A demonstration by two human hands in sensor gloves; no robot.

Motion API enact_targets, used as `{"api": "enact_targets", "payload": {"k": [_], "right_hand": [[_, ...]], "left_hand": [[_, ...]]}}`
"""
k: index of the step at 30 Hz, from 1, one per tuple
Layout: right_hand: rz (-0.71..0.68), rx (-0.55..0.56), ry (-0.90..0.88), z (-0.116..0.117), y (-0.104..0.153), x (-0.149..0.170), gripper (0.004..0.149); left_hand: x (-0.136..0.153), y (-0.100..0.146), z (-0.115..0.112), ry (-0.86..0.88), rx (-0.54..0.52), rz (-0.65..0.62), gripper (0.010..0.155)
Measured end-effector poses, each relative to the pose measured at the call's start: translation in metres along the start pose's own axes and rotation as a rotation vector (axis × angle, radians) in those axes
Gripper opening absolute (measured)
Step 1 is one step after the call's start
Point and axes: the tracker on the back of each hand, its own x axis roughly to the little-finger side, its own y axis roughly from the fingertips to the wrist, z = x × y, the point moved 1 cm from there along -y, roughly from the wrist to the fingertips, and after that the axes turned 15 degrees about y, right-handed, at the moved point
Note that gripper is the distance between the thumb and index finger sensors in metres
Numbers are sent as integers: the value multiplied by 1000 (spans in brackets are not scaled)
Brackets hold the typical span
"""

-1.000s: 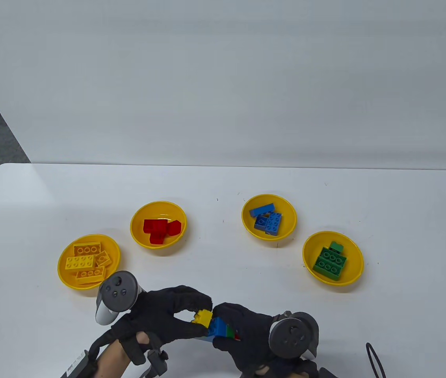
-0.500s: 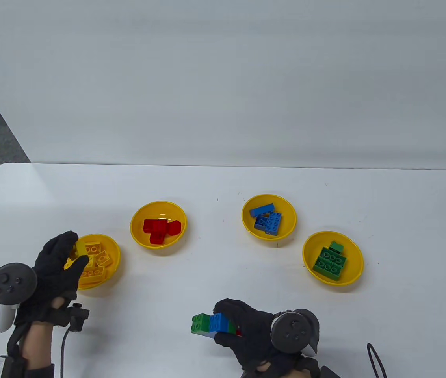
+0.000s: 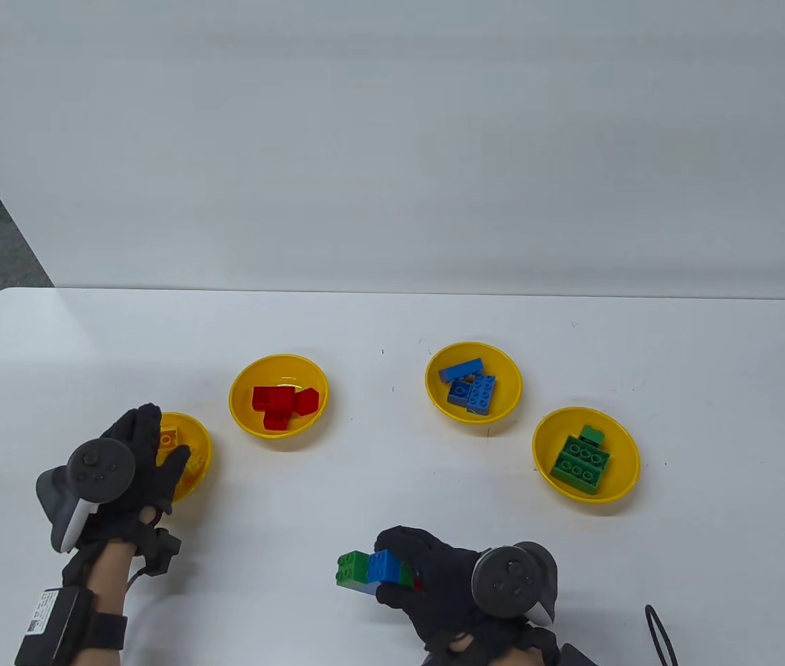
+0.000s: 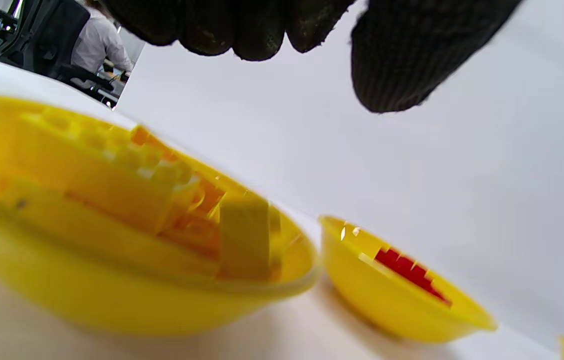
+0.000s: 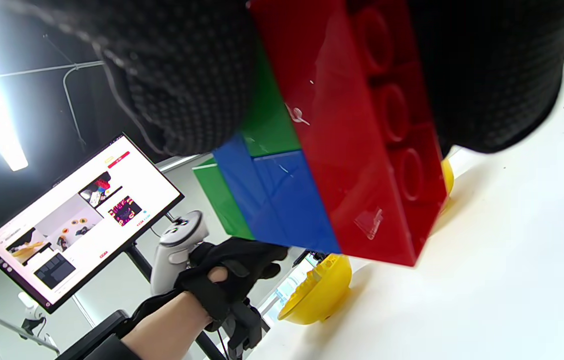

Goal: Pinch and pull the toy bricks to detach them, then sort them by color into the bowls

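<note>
My right hand (image 3: 399, 562) grips a stack of joined bricks (image 3: 368, 572) near the table's front edge; green and blue bricks show from above. In the right wrist view the stack (image 5: 322, 165) also has a red brick on its underside, clamped between my fingers (image 5: 177, 75). My left hand (image 3: 157, 451) hovers over the bowl of yellow bricks (image 3: 198, 454) with fingers spread and nothing in them. In the left wrist view its fingertips (image 4: 242, 35) hang above the bowl (image 4: 112, 305), where a blurred yellow brick (image 4: 244, 235) stands on end among the others.
Three other yellow bowls stand behind: red bricks (image 3: 240, 416), blue bricks (image 3: 510, 388), green bricks (image 3: 625, 458). A black cable loop (image 3: 659, 635) lies at the front right. A monitor (image 5: 77, 215) stands off the table to the left.
My left hand pulled a yellow brick off the stack, carried it left to the yellow-brick bowl and let it go. My right hand stayed put with the rest of the stack.
</note>
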Motion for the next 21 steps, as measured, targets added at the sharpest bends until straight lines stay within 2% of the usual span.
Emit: {"api": "enact_targets", "payload": {"k": [4,7,10,14,18,21], "right_hand": [[31,21,-45,-2,0,4,64],[61,68,-102,-9,-1,7,64],[115,164,-192,-21,-2,16,64],[195,251,-339,-32,-4,33,64],[236,274,-430,-33,-3,44,64],[236,263,-468,-31,-4,46,64]], "left_hand": [[-28,15,10,106,-47,-128,73],[-50,25,1,255,21,-193,73],[-73,34,-26,498,184,-235,76],[-109,51,-82,759,487,-248,83],[-130,68,-125,792,646,-217,85],[-136,75,-145,821,690,-176,86]]}}
